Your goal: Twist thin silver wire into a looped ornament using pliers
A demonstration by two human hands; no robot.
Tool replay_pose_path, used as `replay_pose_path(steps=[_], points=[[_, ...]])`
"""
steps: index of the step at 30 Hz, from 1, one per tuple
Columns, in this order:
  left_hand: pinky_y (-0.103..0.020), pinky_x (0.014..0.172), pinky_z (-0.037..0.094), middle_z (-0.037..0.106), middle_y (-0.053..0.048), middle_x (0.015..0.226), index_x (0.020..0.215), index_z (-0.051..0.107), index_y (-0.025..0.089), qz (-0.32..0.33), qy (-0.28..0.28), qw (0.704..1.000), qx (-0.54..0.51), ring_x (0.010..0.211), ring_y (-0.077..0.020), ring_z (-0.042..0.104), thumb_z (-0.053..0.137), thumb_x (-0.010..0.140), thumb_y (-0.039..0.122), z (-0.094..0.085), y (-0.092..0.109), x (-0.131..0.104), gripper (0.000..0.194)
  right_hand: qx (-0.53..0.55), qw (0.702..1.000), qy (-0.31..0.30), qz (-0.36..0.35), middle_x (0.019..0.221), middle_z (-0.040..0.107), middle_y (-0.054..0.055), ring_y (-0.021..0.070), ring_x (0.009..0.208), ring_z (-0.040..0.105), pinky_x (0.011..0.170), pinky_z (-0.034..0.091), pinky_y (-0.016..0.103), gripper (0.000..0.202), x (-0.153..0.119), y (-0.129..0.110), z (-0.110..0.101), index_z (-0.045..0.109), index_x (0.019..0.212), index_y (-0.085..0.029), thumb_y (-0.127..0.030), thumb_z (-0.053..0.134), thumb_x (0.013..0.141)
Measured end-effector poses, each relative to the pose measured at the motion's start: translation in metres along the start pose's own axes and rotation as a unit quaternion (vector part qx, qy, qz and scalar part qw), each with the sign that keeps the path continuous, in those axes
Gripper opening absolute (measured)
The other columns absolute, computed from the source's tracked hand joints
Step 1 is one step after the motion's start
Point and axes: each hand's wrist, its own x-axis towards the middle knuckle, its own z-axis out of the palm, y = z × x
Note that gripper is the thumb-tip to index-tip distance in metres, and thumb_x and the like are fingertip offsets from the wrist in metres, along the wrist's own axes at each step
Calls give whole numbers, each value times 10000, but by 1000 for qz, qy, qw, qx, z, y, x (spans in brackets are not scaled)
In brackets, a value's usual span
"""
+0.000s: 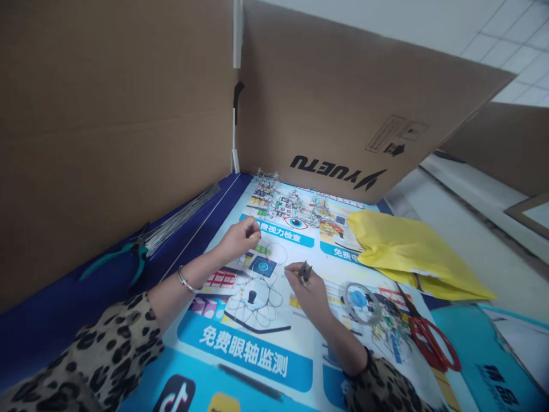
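Observation:
My left hand (243,236) is closed in a pinch above the printed sheet, its fingertips on a thin wire (285,252) that curves in a loop toward my right hand. In my right hand (309,294) is a small pair of pliers (305,271), its jaws poking up between thumb and fingers; the handles are hidden in the palm. Thumb and forefinger of that hand also press together near the wire, but what lies between them is too small to make out. Below both hands, a flower-like shape of bent wire loops (257,306) lies on the sheet.
Teal-handled pliers (139,264) and a bundle of straight wires (182,220) lie at left. A tape roll (361,303), red-handled scissors (431,343) and a yellow bag (407,252) are at right. Small wired pieces (295,203) sit farther back, before cardboard walls (334,109).

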Motion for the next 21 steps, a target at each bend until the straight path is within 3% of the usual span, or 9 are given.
replay_pose_path(steps=[3, 9, 16, 21], points=[[-194, 555, 368, 505, 38, 654, 714, 455, 185, 2, 2, 999, -39, 596, -94, 467, 452, 753, 207, 4, 14, -6, 45, 87, 993, 20, 78, 687, 607, 20, 149, 629, 535, 589, 445, 272, 283, 12, -11, 7, 641, 873, -179, -418, 588, 731], [-206, 606, 383, 515, 27, 704, 736, 466, 180, 31, -7, 997, -77, 647, -99, 482, 458, 773, 212, 10, 26, -14, 50, 210, 974, -24, 82, 708, 595, 0, 120, 621, 512, 592, 425, 254, 361, 25, -23, 23, 627, 912, -165, -408, 673, 649], [-212, 623, 401, 525, 25, 713, 759, 473, 181, 23, -31, 994, -102, 656, -100, 496, 473, 794, 241, 15, 25, -16, 70, 217, 971, -12, 95, 633, 620, 14, 120, 552, 507, 547, 407, 256, 250, 23, -24, 21, 614, 768, -161, -389, 652, 671], [-219, 618, 430, 571, 7, 753, 977, 517, 182, 12, -83, 982, -167, 661, -111, 537, 489, 823, 342, 16, 30, -20, 224, 213, 973, -20, 92, 624, 615, 12, 120, 550, 505, 532, 400, 248, 227, 22, -23, 17, 611, 748, -162, -374, 644, 672]])
